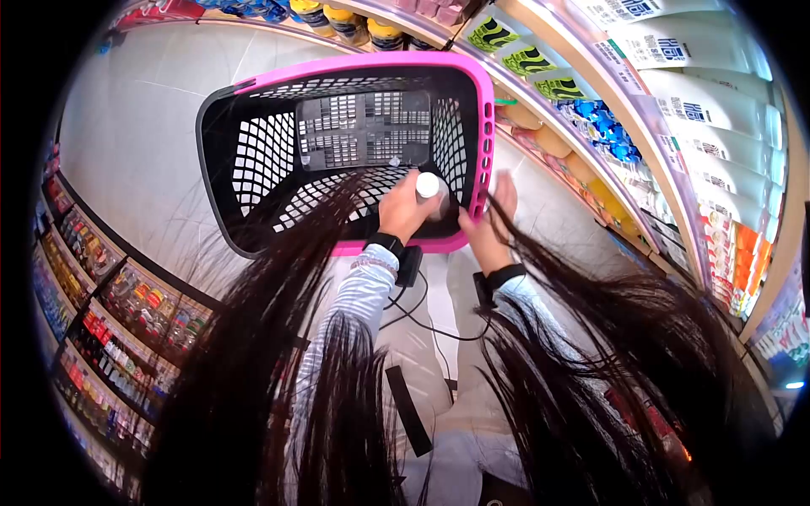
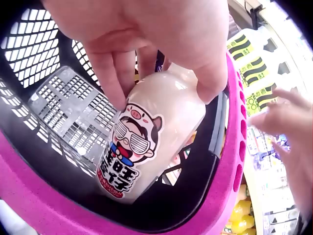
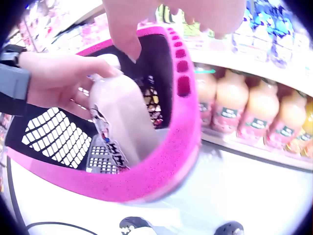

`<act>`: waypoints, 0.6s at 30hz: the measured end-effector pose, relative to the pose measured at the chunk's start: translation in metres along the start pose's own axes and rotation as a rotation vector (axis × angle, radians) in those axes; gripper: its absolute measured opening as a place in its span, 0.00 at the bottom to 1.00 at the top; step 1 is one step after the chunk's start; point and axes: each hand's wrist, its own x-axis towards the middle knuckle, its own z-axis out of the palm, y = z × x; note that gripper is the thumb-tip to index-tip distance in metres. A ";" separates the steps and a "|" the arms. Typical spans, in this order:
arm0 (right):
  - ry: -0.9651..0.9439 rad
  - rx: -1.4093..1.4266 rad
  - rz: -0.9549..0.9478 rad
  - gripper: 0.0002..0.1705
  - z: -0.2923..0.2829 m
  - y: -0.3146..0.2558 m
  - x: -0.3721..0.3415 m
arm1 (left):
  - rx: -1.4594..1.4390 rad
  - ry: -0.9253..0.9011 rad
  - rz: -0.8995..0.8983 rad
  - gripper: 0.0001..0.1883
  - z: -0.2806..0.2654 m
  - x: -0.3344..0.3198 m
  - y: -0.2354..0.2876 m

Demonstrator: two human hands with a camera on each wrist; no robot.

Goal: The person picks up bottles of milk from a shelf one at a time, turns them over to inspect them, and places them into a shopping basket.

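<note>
My left hand (image 1: pixel 400 211) grips a milky-white bottle (image 2: pixel 166 115) near its neck, inside the shopping basket (image 1: pixel 487 152). A round white cap (image 1: pixel 428 185) tops the bottle, and its side carries a cartoon figure in striped glasses with black lettering (image 2: pixel 128 147). In the right wrist view the bottle leans within the basket, close to its corner. Beside the pink rim, on the basket's right, my right hand (image 1: pixel 494 228) holds nothing, its fingers loosely extended. The basket has black latticed walls and a grey panel (image 2: pixel 73 112) at its bottom.
Shelves on the right hold white packs (image 1: pixel 709 105), blue-topped items and, lower down, peach-coloured drink bottles (image 3: pixel 259 105). Jars with yellow lids (image 1: pixel 346 24) stand at the far shelf. More stocked shelves (image 1: pixel 126 295) line the left, across a pale tiled floor (image 1: pixel 143 126). Long hair hangs across the head view.
</note>
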 end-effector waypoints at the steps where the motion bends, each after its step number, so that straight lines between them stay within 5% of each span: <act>1: 0.087 -0.057 0.095 0.48 0.007 0.009 0.000 | -0.015 0.004 0.016 0.21 -0.004 0.004 0.006; 4: -0.342 0.369 0.354 0.33 0.037 0.078 -0.005 | 0.025 0.010 0.056 0.21 -0.001 0.020 0.012; 5: -0.386 0.319 0.386 0.31 0.037 0.086 -0.011 | 0.042 0.012 0.083 0.21 0.001 0.023 0.012; 7: -0.357 0.394 0.388 0.27 0.036 0.088 -0.017 | 0.056 -0.014 0.123 0.21 0.006 0.025 0.010; 8: -0.405 0.207 0.437 0.18 0.036 0.085 -0.018 | 0.079 -0.026 0.130 0.21 0.008 0.024 0.007; 10: -0.263 0.817 0.590 0.19 0.052 0.106 -0.045 | 0.129 -0.057 0.114 0.21 0.017 0.025 0.004; 12: -0.276 0.256 0.239 0.21 0.027 0.075 -0.048 | 0.190 -0.102 0.059 0.22 0.026 0.018 0.000; 15: -0.338 0.304 0.525 0.24 0.031 0.081 -0.080 | 0.286 -0.158 -0.010 0.23 0.039 0.018 -0.011; 18: -0.366 0.345 0.578 0.27 0.029 0.097 -0.121 | 0.421 -0.188 -0.004 0.23 0.058 0.024 -0.027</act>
